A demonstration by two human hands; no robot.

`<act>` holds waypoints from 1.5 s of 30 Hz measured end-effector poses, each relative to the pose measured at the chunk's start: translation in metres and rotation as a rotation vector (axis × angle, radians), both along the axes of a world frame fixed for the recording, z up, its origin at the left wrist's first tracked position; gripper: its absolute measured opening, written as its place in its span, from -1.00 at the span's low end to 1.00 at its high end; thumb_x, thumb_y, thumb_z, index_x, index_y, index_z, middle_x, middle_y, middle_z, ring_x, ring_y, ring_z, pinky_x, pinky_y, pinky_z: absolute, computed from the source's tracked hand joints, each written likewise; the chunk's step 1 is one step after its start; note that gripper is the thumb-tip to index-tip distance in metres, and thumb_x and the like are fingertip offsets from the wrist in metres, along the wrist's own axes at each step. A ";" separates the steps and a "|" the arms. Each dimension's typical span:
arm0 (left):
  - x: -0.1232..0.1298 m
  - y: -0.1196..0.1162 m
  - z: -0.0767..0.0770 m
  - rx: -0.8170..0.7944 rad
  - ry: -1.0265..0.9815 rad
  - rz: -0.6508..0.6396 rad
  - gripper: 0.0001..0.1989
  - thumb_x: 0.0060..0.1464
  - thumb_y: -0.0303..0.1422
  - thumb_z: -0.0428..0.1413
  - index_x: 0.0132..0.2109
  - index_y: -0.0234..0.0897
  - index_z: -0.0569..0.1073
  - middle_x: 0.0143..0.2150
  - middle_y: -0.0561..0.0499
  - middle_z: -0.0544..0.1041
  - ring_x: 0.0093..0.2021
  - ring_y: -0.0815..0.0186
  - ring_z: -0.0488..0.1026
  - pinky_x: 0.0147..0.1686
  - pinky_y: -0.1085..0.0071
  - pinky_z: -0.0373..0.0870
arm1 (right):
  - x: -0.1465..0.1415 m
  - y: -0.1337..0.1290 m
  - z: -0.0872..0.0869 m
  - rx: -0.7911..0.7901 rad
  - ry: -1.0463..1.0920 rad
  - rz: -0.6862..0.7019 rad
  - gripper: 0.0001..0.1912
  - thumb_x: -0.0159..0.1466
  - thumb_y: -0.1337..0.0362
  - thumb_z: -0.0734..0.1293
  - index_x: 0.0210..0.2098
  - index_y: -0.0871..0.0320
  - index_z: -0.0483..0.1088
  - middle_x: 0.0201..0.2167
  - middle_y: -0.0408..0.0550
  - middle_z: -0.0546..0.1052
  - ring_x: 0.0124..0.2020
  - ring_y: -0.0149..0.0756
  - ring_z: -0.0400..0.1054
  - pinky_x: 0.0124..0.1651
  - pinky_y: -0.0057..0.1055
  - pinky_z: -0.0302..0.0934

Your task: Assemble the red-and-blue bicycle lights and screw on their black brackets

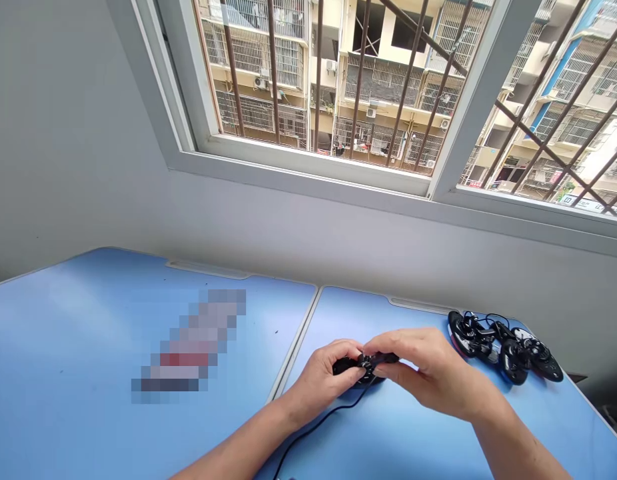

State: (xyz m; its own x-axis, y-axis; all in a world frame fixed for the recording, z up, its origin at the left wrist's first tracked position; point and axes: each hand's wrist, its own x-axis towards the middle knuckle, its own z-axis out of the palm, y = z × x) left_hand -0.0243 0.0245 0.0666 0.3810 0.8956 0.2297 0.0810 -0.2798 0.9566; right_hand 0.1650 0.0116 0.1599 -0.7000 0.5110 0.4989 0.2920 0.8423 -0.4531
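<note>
Between my hands is a black corded device (368, 373), partly covered by my fingers; it looks like a game controller. My left hand (323, 377) pinches its left side, with fingertips near the middle. From the right, my right hand (421, 367) holds a dark part at the top right of the device between thumb and fingers. A black cable (324, 420) runs from the device down toward the front edge of the view.
Several black controllers with bundled cables (506, 347) lie at the right back of the blue table (413, 440). A pixelated object (191, 347) lies on the left tabletop. A seam separates the two tabletops. Behind stand a wall and a barred window (308, 165).
</note>
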 end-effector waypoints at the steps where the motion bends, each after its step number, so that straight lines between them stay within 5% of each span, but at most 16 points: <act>1: 0.000 0.000 0.000 -0.007 0.000 0.002 -0.90 0.04 -0.35 0.14 -0.29 -0.27 0.52 -0.19 -0.06 0.57 -0.16 0.19 0.46 -0.13 0.36 0.38 | -0.001 -0.002 -0.001 0.019 0.000 -0.020 -0.84 0.39 0.36 0.20 -0.10 0.13 0.39 -0.36 -0.06 0.58 -0.40 -0.40 0.42 -0.35 -0.52 0.29; 6: 0.001 -0.002 0.001 0.010 0.047 0.053 -0.90 0.04 -0.34 0.10 -0.36 -0.25 0.48 -0.27 -0.01 0.55 -0.19 0.20 0.44 -0.16 0.37 0.37 | -0.017 -0.014 -0.008 0.142 -0.010 -0.254 -0.83 0.41 0.33 0.15 -0.23 0.15 0.35 -0.55 -0.16 0.43 -0.59 -0.43 0.24 -0.52 -0.52 0.13; 10: 0.000 -0.002 0.002 0.016 0.066 0.040 -0.90 0.03 -0.36 0.07 -0.38 -0.25 0.47 -0.27 -0.01 0.54 -0.21 0.21 0.43 -0.18 0.38 0.36 | -0.029 -0.016 -0.019 0.328 0.064 -0.430 -0.84 0.40 0.35 0.13 -0.17 0.20 0.34 -0.52 -0.07 0.50 -0.60 -0.40 0.32 -0.52 -0.50 0.20; 13: 0.000 -0.002 0.003 0.019 0.058 0.035 -0.89 0.03 -0.35 0.07 -0.41 -0.25 0.43 -0.34 0.01 0.52 -0.23 0.21 0.43 -0.18 0.37 0.35 | -0.028 -0.008 -0.026 0.341 0.150 -0.330 -0.78 0.40 0.36 0.16 0.00 0.19 0.31 -0.45 -0.05 0.55 -0.51 -0.37 0.41 -0.44 -0.48 0.31; 19: 0.001 0.000 -0.001 0.030 0.026 0.044 -0.87 0.00 -0.32 0.10 -0.45 -0.24 0.37 -0.38 0.03 0.50 -0.25 0.21 0.42 -0.19 0.37 0.34 | -0.014 0.009 -0.024 0.009 0.305 -0.010 -0.75 0.34 0.35 0.27 0.01 0.08 0.39 -0.29 -0.05 0.57 -0.31 -0.39 0.46 -0.36 -0.53 0.38; 25: 0.000 0.001 -0.005 -0.006 0.019 0.028 -0.93 0.00 -0.36 0.11 -0.39 -0.26 0.42 -0.31 0.01 0.53 -0.27 0.24 0.43 -0.25 0.41 0.36 | -0.001 0.006 -0.007 -0.201 0.134 0.147 -0.66 0.30 0.45 0.29 0.06 0.15 0.38 -0.17 0.04 0.57 -0.22 -0.36 0.44 -0.22 -0.47 0.38; 30: 0.001 0.001 -0.003 -0.002 -0.001 0.028 -0.93 -0.03 -0.42 0.08 -0.35 -0.26 0.46 -0.26 0.00 0.55 -0.23 0.22 0.45 -0.19 0.40 0.36 | 0.007 0.008 -0.003 -0.230 0.099 0.166 -0.61 0.32 0.51 0.25 0.11 0.14 0.35 -0.13 0.03 0.57 -0.17 -0.37 0.45 -0.16 -0.48 0.35; 36: 0.001 0.000 -0.001 -0.008 -0.001 0.012 -0.91 -0.03 -0.41 0.09 -0.34 -0.28 0.47 -0.24 -0.02 0.54 -0.19 0.20 0.44 -0.15 0.38 0.35 | 0.005 0.015 -0.009 -0.231 0.094 0.085 -0.84 0.30 0.42 0.30 -0.14 0.17 0.48 -0.35 -0.05 0.57 -0.40 -0.42 0.40 -0.35 -0.54 0.28; 45: 0.001 0.000 -0.004 -0.017 0.025 0.049 -0.91 0.00 -0.33 0.10 -0.37 -0.27 0.42 -0.28 -0.02 0.52 -0.21 0.20 0.41 -0.18 0.37 0.33 | -0.009 0.003 -0.009 -0.121 0.063 -0.055 -0.88 0.32 0.41 0.23 -0.26 0.15 0.39 -0.51 -0.18 0.41 -0.54 -0.49 0.14 -0.55 -0.58 0.01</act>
